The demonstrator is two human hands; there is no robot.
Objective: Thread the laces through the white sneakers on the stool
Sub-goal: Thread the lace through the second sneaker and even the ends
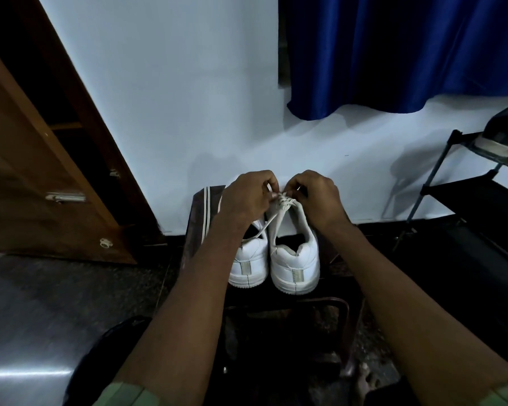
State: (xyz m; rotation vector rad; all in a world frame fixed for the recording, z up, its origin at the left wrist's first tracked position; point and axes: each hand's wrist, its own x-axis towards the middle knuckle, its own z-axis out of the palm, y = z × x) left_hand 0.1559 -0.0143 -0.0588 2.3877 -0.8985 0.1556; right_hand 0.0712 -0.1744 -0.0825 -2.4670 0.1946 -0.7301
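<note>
Sneakers [273,256] side by side on dark stool [340,306], frame center, heels toward camera. Left hand [248,197] and right hand [320,197] both pinched lace [272,216] over right sneaker's eyelets.

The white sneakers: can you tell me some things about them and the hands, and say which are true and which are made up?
1. Two white sneakers stand side by side with their heels toward the camera. True.
2. Both hands work at the lace of the right-hand sneaker. True: the left hand and the right hand pinch it near the front eyelets.
3. The curtain is red. False: it is blue.
4. The sneakers stand on the floor. False: they stand on a dark stool.
5. The rack on the right holds a shoe. True.
</note>
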